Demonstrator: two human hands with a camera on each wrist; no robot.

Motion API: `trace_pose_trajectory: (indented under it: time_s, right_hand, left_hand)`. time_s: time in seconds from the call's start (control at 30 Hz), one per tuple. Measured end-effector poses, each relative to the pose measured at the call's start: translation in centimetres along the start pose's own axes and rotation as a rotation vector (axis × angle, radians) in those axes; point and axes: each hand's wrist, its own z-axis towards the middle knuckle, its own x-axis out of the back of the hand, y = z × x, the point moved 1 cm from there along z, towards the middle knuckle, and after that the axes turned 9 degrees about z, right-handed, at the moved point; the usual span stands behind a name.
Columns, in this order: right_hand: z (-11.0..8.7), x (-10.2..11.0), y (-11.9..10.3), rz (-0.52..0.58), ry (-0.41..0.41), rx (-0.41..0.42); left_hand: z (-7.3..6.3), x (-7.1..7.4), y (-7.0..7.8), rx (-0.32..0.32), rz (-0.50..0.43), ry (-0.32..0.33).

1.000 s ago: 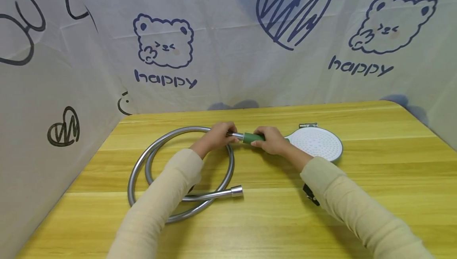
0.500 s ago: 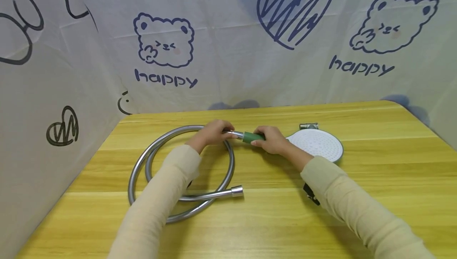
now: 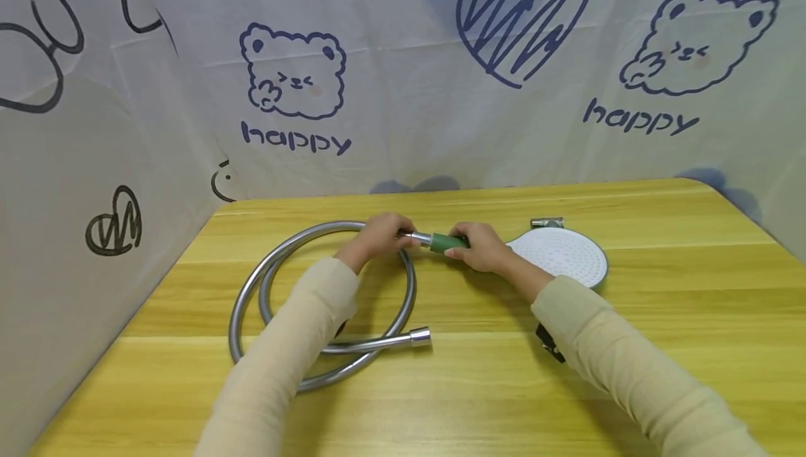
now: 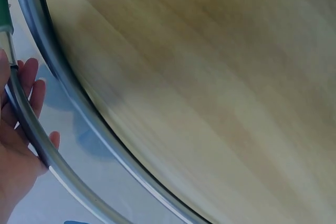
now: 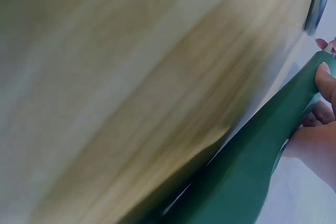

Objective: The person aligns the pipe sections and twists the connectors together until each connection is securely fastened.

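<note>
A hand shower with a white spray face (image 3: 559, 255) and a green handle (image 3: 446, 243) lies across the right middle of the table. My right hand (image 3: 481, 247) grips the handle, thumb along it in the right wrist view. At the handle's end, the silver connector (image 3: 420, 240) of a coiled metal shower hose (image 3: 409, 289) meets it. My left hand (image 3: 382, 233) pinches the hose just behind that joint; the left wrist view shows its fingers (image 4: 37, 95) behind the hose. How far the connector sits on the handle cannot be told.
The hose's other end (image 3: 420, 336) lies loose on the wooden table (image 3: 478, 401), nearer the person. Behind the spray face is a small metal fitting (image 3: 547, 222). A white cloth wall (image 3: 403, 114) with drawings rises at the table's back and left.
My left hand shifted slightly left, then slightly back right, with its fingers changing position at the connector. My right hand and the hand shower have stayed nearly still.
</note>
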Motion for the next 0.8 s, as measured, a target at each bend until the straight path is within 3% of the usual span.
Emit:
trace_pose_trajectory:
  time_s: [0.43,0.57,0.77,0.8]
  right_hand:
    - [0.2,0.4,0.0,0.008,-0.019,-0.012]
    - [0.4,0.5,0.8,0.038,-0.009,0.035]
    - [0.6,0.6,1.1,0.036,0.009,0.019]
    - [0.5,0.6,0.8,0.029,0.002,-0.014]
  left_hand:
    - [-0.1,-0.3,0.3,-0.006,-0.006,0.127]
    - [0.1,-0.2,0.5,0.021,-0.031,0.106]
    - [0.5,-0.1,0.6,0.034,0.002,0.064]
    - [0.6,-0.1,0.6,0.034,0.012,0.062]
